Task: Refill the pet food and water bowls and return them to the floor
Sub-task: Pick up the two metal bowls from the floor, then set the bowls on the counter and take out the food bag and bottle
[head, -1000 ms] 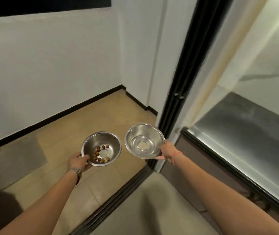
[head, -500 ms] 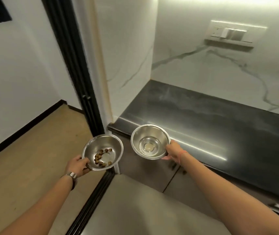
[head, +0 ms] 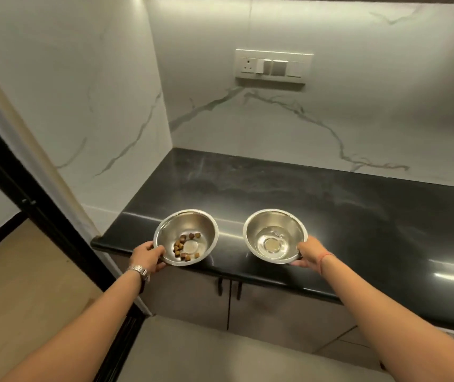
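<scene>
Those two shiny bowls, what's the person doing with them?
A person holds one metal bowl in each hand, over the front edge of a black counter. The left hand grips the food bowl, which has only a few brown kibbles left. The right hand grips the water bowl, which holds just a little water. Whether the bowls rest on the counter cannot be told. Neither has been refilled yet.

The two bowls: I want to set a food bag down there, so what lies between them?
Only bare black countertop shows between the kibble bowl and the water bowl in the head view.
</scene>
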